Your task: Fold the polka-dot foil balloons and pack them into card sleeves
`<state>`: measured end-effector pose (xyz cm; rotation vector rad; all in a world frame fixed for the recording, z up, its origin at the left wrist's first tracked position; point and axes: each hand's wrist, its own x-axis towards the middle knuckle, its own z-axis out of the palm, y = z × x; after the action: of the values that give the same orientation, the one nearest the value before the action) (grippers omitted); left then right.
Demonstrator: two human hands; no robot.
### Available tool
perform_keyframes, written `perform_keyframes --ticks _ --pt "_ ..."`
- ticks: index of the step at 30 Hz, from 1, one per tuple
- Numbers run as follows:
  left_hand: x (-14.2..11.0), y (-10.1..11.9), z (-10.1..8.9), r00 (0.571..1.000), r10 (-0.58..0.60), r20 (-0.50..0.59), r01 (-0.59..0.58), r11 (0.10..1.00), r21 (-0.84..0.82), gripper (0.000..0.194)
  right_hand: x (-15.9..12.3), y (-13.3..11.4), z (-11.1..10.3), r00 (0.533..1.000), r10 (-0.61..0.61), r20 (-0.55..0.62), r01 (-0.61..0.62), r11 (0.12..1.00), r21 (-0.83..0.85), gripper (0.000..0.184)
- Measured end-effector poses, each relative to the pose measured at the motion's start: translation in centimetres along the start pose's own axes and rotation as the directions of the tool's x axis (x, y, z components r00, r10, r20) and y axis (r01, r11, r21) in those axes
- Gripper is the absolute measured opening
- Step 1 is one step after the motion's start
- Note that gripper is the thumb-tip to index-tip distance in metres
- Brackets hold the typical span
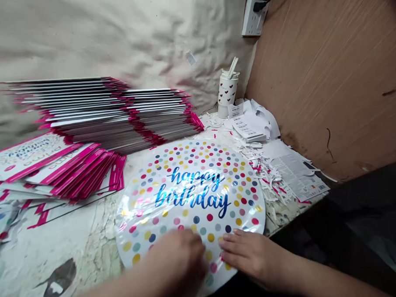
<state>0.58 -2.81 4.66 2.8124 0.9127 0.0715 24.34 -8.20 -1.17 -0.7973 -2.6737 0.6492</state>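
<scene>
A large round white board (pixel 194 218) with coloured dots and blue "happy birthday" lettering lies flat in front of me, its surface covered by shiny, creased clear film. My left hand (pixel 181 258) is over its near part, blurred, with the fingers curled inward; whatever they may hold is hidden. Beside it, my right hand (pixel 251 255) rests on the board's near right edge, fingers stretched out and lying flat on the film.
Stacks of pink-edged white cards (pixel 117 112) stand along the back wall, with loose cards (pixel 77 171) fanned at left. A heart-patterned tumbler (pixel 227 92), label sheets (pixel 247 124) and paper scraps (pixel 267 171) lie toward the right. A power strip (pixel 253 19) hangs above.
</scene>
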Motion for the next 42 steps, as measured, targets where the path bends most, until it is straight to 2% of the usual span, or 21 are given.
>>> perform_keyframes --ticks 1,4,6,10,13,16,17,19,20,21,24,26,28,29,31,33,35,36,38,40,42 --pt "-1.9 1.9 2.0 0.995 0.096 0.031 -0.094 0.995 -0.042 0.012 -0.1 -0.1 0.2 0.999 0.012 -0.044 -0.01 0.999 0.041 0.036" --pt "-5.7 5.0 5.6 0.999 0.036 -0.017 -0.037 0.996 -0.076 0.022 -0.1 -0.2 0.3 0.986 0.106 -0.127 -0.08 0.978 0.194 0.029" --pt "-6.4 5.4 6.4 0.998 -0.039 -0.054 0.034 0.994 -0.106 0.024 0.0 -0.3 0.3 0.981 0.136 -0.137 -0.102 0.968 0.228 0.027" --pt "-5.8 5.1 6.6 0.993 -0.051 -0.103 0.033 0.985 -0.172 0.022 0.1 -0.7 0.5 0.978 0.128 -0.162 -0.087 0.967 0.238 0.026" --pt "-5.1 4.5 6.2 0.972 -0.229 0.063 0.234 0.887 -0.397 0.018 0.0 -0.8 0.0 0.977 0.175 -0.122 -0.136 0.952 0.275 0.02" --pt "-4.2 2.8 5.0 0.869 -0.342 0.357 0.493 0.651 -0.577 0.011 0.5 -0.6 -1.5 0.953 0.294 0.072 -0.302 0.904 0.302 0.01" --pt "-3.7 2.1 4.6 0.845 -0.331 0.419 0.532 0.601 -0.597 0.014 0.9 -0.5 -2.0 0.936 0.316 0.153 -0.349 0.885 0.31 0.013" --pt "-2.5 1.0 4.0 0.833 -0.301 0.464 0.546 0.579 -0.606 0.024 2.2 -0.5 -2.7 0.91 0.306 0.281 -0.39 0.862 0.324 0.039" --pt "-1.9 0.7 3.8 0.837 -0.302 0.455 0.539 0.591 -0.6 0.028 2.9 -0.6 -2.7 0.906 0.293 0.304 -0.387 0.865 0.319 0.05" --pt "-1.4 0.7 3.7 0.839 -0.318 0.441 0.537 0.606 -0.586 0.03 3.7 -0.7 -2.6 0.908 0.293 0.301 -0.38 0.877 0.293 0.05" --pt "-1.5 1.1 3.4 0.839 -0.402 0.368 0.543 0.673 -0.502 0.027 5.5 -1.0 -1.4 0.913 0.361 0.187 -0.387 0.914 0.123 0.02" --pt "-3.7 1.1 2.9 0.836 -0.437 0.332 0.542 0.75 -0.379 0.033 5.8 -1.1 -0.8 0.922 0.375 0.091 -0.383 0.918 0.099 0.018" --pt "-7.1 0.2 1.8 0.836 -0.474 0.276 0.532 0.824 -0.196 0.047 5.5 -1.0 -0.8 0.929 0.369 -0.019 -0.359 0.914 0.188 0.017" --pt "-9.0 -0.5 1.1 0.837 -0.507 0.206 0.534 0.838 -0.109 0.049 5.2 -1.0 -0.9 0.921 0.378 -0.09 -0.348 0.905 0.244 0.017" --pt "-12.0 -2.3 -0.2 0.811 -0.584 -0.044 0.585 0.807 0.08 0.047 4.6 -1.0 -1.2 0.884 0.413 -0.218 -0.331 0.884 0.33 0.019" --pt "-13.5 -3.7 -0.6 0.817 -0.531 -0.227 0.57 0.804 0.169 0.063 4.1 -1.3 -1.0 0.86 0.409 -0.306 -0.298 0.888 0.35 0.019" --pt "-13.4 -4.7 0.4 0.867 -0.414 -0.276 0.467 0.869 0.165 0.081 3.5 -1.7 -0.3 0.901 0.283 -0.329 -0.189 0.938 0.29 0.016" --pt "-13.0 -5.1 1.4 0.899 -0.348 -0.266 0.394 0.908 0.145 0.081 3.1 -1.7 0.3 0.933 0.19 -0.305 -0.121 0.965 0.231 0.02" --pt "-12.3 -5.6 4.0 0.951 -0.234 -0.203 0.258 0.961 0.101 0.069 2.0 -1.0 1.5 0.975 0.067 -0.213 -0.047 0.994 0.099 0.045" --pt "-12.1 -6.2 6.5 0.976 -0.169 -0.135 0.176 0.983 0.045 0.057 0.6 0.8 2.1 0.98 0.137 -0.147 -0.14 0.99 -0.01 0.071" --pt "-12.4 -6.9 8.1 0.982 -0.164 -0.093 0.164 0.986 -0.01 0.05 -1.0 3.2 1.5 0.921 0.345 -0.18 -0.364 0.928 -0.084 0.076"
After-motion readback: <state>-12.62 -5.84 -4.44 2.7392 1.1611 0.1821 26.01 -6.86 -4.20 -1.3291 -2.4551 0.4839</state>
